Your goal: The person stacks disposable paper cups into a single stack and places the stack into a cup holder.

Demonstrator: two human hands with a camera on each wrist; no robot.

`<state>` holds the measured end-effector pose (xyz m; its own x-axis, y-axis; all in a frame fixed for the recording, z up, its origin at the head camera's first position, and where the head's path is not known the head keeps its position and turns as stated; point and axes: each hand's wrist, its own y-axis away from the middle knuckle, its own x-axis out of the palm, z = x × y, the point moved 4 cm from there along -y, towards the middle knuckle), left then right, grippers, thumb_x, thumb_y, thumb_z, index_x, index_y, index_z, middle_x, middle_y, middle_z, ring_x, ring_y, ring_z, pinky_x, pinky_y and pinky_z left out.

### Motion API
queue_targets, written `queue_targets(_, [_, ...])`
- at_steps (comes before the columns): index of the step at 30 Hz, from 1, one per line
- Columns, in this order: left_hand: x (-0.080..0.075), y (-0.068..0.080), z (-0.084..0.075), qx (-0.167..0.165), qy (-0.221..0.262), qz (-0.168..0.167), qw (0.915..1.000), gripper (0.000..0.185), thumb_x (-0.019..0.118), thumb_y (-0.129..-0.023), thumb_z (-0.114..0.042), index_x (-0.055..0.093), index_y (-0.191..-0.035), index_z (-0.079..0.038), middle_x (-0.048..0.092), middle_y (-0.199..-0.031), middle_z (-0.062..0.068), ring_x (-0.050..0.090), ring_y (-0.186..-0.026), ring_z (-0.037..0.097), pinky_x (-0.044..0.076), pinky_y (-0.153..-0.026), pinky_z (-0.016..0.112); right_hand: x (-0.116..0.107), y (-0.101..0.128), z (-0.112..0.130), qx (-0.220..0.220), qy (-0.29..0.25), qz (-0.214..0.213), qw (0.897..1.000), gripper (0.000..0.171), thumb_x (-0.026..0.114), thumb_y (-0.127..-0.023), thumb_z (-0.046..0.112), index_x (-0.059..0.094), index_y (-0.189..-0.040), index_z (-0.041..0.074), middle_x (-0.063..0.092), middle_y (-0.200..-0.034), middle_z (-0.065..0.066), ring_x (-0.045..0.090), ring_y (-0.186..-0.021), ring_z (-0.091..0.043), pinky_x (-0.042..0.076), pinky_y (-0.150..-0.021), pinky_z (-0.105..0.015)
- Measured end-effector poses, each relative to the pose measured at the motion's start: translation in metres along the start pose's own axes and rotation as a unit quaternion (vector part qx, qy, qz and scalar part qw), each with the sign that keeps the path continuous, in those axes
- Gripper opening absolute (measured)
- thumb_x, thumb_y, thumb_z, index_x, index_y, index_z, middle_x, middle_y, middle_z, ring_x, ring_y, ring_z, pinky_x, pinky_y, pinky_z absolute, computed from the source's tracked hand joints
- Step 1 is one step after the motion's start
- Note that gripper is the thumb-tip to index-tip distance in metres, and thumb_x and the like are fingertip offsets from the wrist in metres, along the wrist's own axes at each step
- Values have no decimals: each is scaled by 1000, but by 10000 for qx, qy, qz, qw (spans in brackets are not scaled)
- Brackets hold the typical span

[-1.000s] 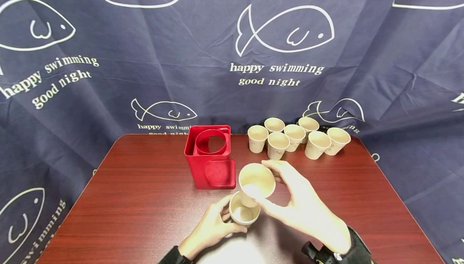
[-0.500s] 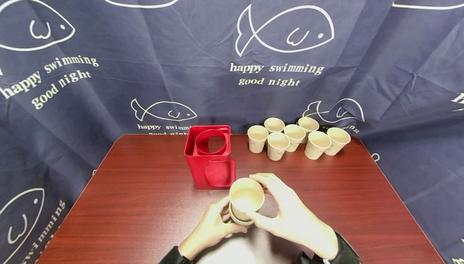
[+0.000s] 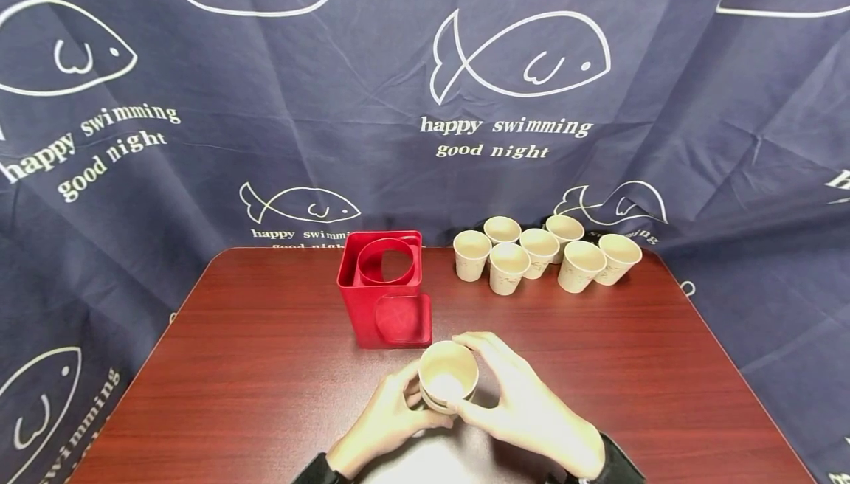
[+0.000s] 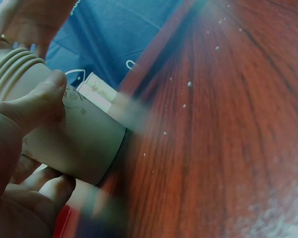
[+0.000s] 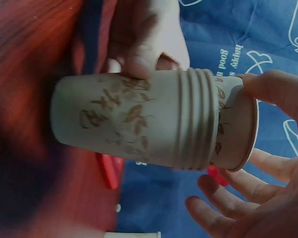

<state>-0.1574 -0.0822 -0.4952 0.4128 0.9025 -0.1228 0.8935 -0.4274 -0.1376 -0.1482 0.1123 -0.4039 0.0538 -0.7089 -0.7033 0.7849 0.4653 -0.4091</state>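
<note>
My left hand (image 3: 388,417) grips a stack of nested paper cups (image 5: 134,121) around its side, with the thumb on one side and fingers on the other. Several rims show at the stack's top in the right wrist view. A further paper cup (image 3: 448,367) sits partway down in the stack, its rim standing above the others. My right hand (image 3: 524,406) holds this top cup near its rim, the thumb on the near side. In the left wrist view the stack's printed wall (image 4: 92,136) shows, its lower end close over the table.
A red square box (image 3: 361,307) with a round ring inside its top stands left of centre; a red rounded panel (image 3: 403,319) is at its front. Several upright paper cups (image 3: 510,268) cluster at the table's back right. A blue fish-print curtain (image 3: 392,137) hangs behind the table (image 3: 252,366).
My right hand has moved down and left, bringing its paper cup into the stack in the left hand. The left hand has stayed in place.
</note>
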Motion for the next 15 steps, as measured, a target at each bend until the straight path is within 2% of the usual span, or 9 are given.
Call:
queue_targets(7, [-1, 0, -1, -13, -135, -22, 9999, 78, 92, -76, -15, 55, -145, -17, 65, -139, 6, 64, -124, 18, 54, -103, 22, 8, 4, -5, -10, -58, 11, 10000, 66, 85, -84, 44, 55, -139, 26, 57, -134, 15, 59, -121, -6, 54, -104, -32])
queue_targets(15, [-2, 0, -1, 56, -107, 43, 9999, 76, 92, -78, -18, 55, -144, -16, 65, -139, 8, 63, -127, 26, 54, -104, 27, 12, 6, -7, -111, -105, 138, 9998, 64, 84, -85, 44, 55, -139, 24, 59, -133, 11, 60, -120, -10, 52, -105, -29])
